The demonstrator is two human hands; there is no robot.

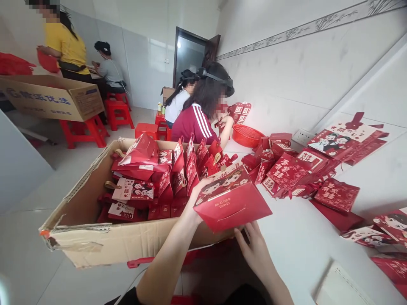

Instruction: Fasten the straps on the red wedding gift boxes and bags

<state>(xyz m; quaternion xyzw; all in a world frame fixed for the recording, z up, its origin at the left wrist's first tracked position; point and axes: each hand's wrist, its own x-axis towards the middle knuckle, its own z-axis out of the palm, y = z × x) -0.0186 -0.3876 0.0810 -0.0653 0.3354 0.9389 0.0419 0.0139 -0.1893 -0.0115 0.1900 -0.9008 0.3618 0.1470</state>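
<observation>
My left hand [192, 205] grips the left side of a red folded gift box [230, 203], with its bottom flap facing me and cartoon figures on its top. Just under the box's lower right edge is my right hand [252, 245], fingers spread and touching the box's underside. I hold the box over the right end of a large cardboard carton [95, 237] that is filled with several finished red gift boxes [152, 178].
Flat red box blanks [292, 173] lie piled on the white table [299, 245] to the right, with more at the far right [349, 140]. A person in a red striped jacket [197, 120] sits ahead by a red basket [246, 135]. Other people, red stools and another carton [51, 97] are at the back left.
</observation>
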